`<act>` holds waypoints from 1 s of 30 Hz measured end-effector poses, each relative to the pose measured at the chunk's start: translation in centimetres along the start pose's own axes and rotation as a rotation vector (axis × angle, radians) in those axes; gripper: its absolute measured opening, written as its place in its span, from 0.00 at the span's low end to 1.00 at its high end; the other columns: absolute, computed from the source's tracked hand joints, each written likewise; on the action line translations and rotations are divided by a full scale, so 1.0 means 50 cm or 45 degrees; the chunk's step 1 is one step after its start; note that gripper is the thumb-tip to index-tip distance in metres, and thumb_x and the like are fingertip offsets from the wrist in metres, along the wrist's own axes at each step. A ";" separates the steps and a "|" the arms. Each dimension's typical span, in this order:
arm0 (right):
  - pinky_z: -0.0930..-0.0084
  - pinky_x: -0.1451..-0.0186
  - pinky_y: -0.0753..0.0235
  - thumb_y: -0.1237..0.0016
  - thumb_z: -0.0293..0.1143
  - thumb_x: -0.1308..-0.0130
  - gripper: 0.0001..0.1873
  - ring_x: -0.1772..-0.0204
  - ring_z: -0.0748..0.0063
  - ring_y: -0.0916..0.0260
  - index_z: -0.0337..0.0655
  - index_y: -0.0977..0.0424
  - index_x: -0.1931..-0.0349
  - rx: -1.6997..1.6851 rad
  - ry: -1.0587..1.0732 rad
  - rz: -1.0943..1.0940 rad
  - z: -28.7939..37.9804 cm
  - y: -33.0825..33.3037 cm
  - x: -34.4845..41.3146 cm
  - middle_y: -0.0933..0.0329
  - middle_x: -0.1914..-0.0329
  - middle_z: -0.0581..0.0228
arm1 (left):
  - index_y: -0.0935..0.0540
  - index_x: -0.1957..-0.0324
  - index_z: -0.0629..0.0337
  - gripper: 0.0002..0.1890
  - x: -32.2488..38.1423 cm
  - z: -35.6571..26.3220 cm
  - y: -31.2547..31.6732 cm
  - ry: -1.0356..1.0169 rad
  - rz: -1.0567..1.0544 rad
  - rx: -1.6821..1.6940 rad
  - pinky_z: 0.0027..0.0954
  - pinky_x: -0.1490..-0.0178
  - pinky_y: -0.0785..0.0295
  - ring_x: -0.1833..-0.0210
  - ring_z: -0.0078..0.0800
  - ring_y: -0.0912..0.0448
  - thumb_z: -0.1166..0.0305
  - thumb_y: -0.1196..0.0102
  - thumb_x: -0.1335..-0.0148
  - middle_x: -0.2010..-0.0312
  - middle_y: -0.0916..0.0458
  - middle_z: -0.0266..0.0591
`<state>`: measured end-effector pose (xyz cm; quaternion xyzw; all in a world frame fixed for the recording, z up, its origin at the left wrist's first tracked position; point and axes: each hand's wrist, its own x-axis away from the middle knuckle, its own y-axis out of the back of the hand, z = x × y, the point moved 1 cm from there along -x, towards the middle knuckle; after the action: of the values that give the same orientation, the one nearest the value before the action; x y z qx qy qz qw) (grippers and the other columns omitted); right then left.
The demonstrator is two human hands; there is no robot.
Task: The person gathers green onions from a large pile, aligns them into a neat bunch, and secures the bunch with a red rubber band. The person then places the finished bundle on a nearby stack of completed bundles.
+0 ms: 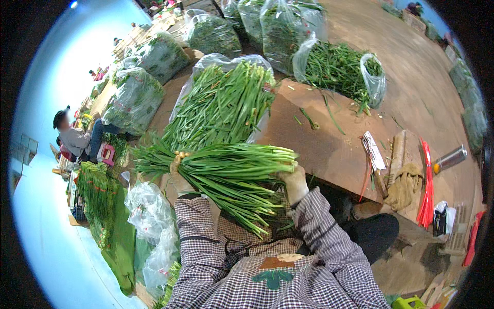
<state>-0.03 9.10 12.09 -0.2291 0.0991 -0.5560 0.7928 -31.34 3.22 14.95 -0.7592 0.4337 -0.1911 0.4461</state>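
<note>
A large bunch of long green garlic chives (231, 162) lies across my lap, its pale cut ends to the right and its leafy tips to the left. My left hand (177, 170) is wrapped around the leafy part, gloved fingertips showing on top. At the stem ends, my right hand (294, 183) closes on part of the bunch; its fingers are partly hidden. Some stems fan out downward, apart from the upper ones. Just beyond the bunch, a big heap of loose garlic chives (231, 104) rests on clear plastic sheeting.
On the brown board (316, 143) lie a white-wrapped knife (373, 150) and scattered leaves. Red ties (425, 185), a brown cloth (403, 187) and a steel flask (449, 159) sit right. Filled plastic bags (135, 100) stand behind; bundled greens (98, 201) and a seated person (77, 135) are left.
</note>
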 end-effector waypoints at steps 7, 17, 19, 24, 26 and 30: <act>0.74 0.51 0.20 0.49 0.26 0.34 0.13 0.52 0.70 0.23 0.34 0.26 0.50 0.175 0.095 0.461 0.035 -0.012 0.027 0.21 0.52 0.60 | 0.23 0.59 0.60 0.09 0.004 -0.006 0.007 0.016 -0.006 0.109 0.35 0.45 0.28 0.58 0.33 0.24 0.76 0.42 0.42 0.65 0.22 0.39; 0.75 0.51 0.22 0.41 0.25 0.42 0.07 0.57 0.70 0.23 0.38 0.19 0.62 0.603 0.311 1.014 0.057 0.028 0.122 0.19 0.55 0.57 | 0.26 0.54 0.64 0.10 0.006 -0.024 0.049 0.230 0.421 0.431 0.33 0.44 0.33 0.62 0.28 0.25 0.73 0.48 0.36 0.66 0.25 0.37; 0.72 0.52 0.21 0.39 0.27 0.44 0.05 0.60 0.67 0.21 0.37 0.19 0.68 0.673 0.256 1.044 0.073 0.072 0.141 0.19 0.57 0.57 | 0.27 0.55 0.63 0.10 0.024 -0.025 0.052 0.213 0.244 0.452 0.32 0.45 0.32 0.63 0.28 0.26 0.74 0.47 0.38 0.67 0.26 0.37; 0.63 0.53 0.20 0.43 0.30 0.39 0.14 0.59 0.60 0.21 0.28 0.24 0.59 -0.454 0.198 1.198 0.146 0.180 0.164 0.21 0.61 0.47 | 0.27 0.55 0.62 0.10 0.029 -0.061 0.047 0.064 0.436 0.426 0.31 0.48 0.32 0.65 0.26 0.28 0.74 0.48 0.38 0.71 0.28 0.34; 0.66 0.48 0.22 0.42 0.30 0.39 0.19 0.57 0.61 0.22 0.27 0.27 0.52 -0.266 -0.155 0.812 0.137 0.179 0.149 0.22 0.57 0.49 | 0.27 0.54 0.62 0.09 0.023 -0.066 0.046 0.074 0.526 0.384 0.30 0.49 0.32 0.66 0.25 0.28 0.73 0.48 0.36 0.72 0.28 0.33; 0.65 0.44 0.26 0.44 0.30 0.39 0.18 0.48 0.63 0.26 0.33 0.26 0.50 0.421 -0.079 0.573 0.035 0.082 0.118 0.22 0.53 0.56 | 0.27 0.54 0.63 0.10 0.010 -0.062 0.054 0.141 0.539 0.362 0.30 0.48 0.33 0.66 0.25 0.29 0.73 0.49 0.36 0.72 0.29 0.33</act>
<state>6.25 5.20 12.24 -0.0857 0.0313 -0.3672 0.9256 -34.49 0.62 14.30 -0.5695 0.5755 -0.1940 0.5539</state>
